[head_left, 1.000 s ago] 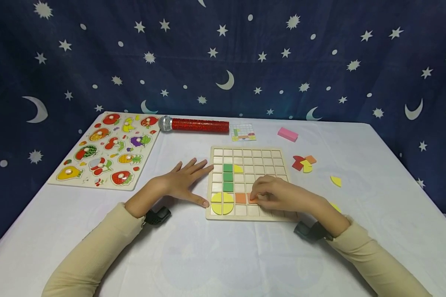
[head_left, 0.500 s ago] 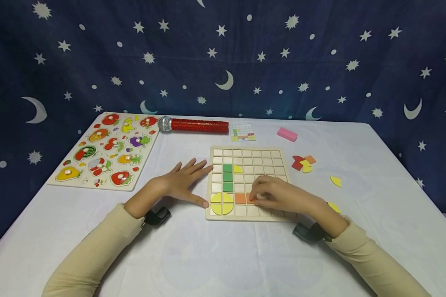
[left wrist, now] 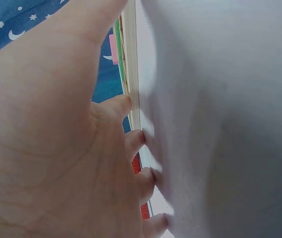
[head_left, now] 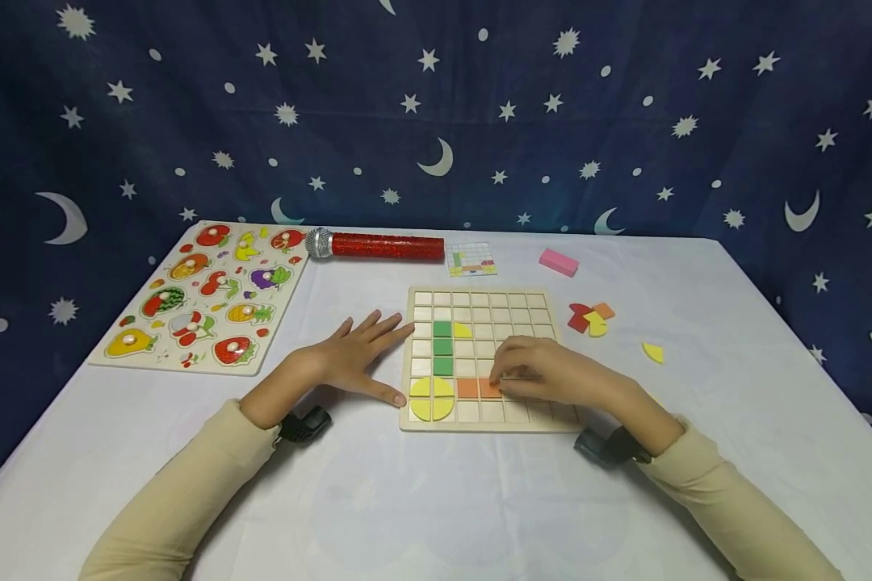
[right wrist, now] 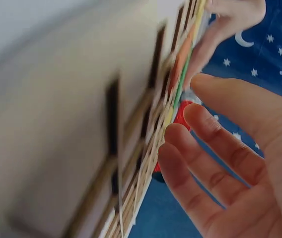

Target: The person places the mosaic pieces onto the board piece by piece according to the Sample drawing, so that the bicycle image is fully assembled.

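Note:
A wooden grid board [head_left: 541,302] lies on the table, with raised ridges between its cells. My left hand [head_left: 352,359] spreads its fingers beside it, thumb and a fingertip touching the board's left edge. Over the lower middle, my right hand [head_left: 552,371] has its fingertips at the right one of two orange squares [head_left: 490,389]. The right wrist view shows that hand's thumb and fingers [right wrist: 220,141] slightly bent and apart, holding nothing. Green squares [head_left: 442,347] form a column. Below them, yellow quarter circles [head_left: 421,409] make up a circle; another yellow quarter [head_left: 463,330] sits higher.
Loose red [head_left: 580,320], orange and yellow pieces lie right of the board, with a yellow quarter piece [head_left: 653,353] farther out. Behind stand a pattern card [head_left: 471,260], a pink block [head_left: 559,262] and a red microphone [head_left: 387,246]. A fruit puzzle [head_left: 214,311] lies left.
The right orange square now lies flat beside the other one and shows more of its face. My right hand's fingers have risen slightly. The left hand stays against the board.

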Demonstrator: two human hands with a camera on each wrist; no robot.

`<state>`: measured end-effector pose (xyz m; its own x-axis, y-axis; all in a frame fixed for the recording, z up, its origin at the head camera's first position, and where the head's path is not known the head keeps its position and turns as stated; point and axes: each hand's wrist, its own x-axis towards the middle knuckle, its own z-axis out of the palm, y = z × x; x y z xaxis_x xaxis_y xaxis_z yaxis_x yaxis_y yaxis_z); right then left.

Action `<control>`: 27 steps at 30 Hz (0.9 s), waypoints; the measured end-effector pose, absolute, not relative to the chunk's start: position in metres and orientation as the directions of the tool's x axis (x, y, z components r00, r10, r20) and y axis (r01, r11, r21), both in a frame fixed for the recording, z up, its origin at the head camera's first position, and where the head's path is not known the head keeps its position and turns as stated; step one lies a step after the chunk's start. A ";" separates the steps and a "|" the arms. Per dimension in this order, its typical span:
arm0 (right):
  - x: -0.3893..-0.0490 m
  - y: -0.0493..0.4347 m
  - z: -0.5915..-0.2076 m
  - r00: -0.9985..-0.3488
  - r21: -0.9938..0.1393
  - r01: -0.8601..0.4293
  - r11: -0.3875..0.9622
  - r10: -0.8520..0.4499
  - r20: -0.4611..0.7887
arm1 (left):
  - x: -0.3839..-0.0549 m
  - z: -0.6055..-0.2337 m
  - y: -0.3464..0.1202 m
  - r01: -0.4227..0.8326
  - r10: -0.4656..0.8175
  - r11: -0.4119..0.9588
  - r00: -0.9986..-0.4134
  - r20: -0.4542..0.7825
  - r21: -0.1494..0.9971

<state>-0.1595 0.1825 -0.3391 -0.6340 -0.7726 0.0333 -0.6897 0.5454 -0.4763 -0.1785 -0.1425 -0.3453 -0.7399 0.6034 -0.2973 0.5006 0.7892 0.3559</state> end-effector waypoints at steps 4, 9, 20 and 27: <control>-0.165 0.190 -0.332 -0.676 -0.487 -0.661 0.571 -0.735 0.053 | -0.178 -0.346 -0.143 0.497 0.600 0.791 -0.743 -0.297 0.356; -0.174 0.206 -0.325 -0.715 -0.470 -0.646 0.602 -0.693 0.096 | -0.179 -0.346 -0.142 0.494 0.596 0.795 -0.744 -0.303 0.352; -0.193 0.249 -0.321 -0.752 -0.387 -0.656 0.648 -0.606 0.261 | -0.181 -0.347 -0.140 0.492 0.593 0.798 -0.744 -0.309 0.349; -0.204 0.275 -0.322 -0.838 -0.418 -0.543 0.728 -0.500 0.218 | -0.180 -0.346 -0.140 0.485 0.587 0.802 -0.746 -0.314 0.348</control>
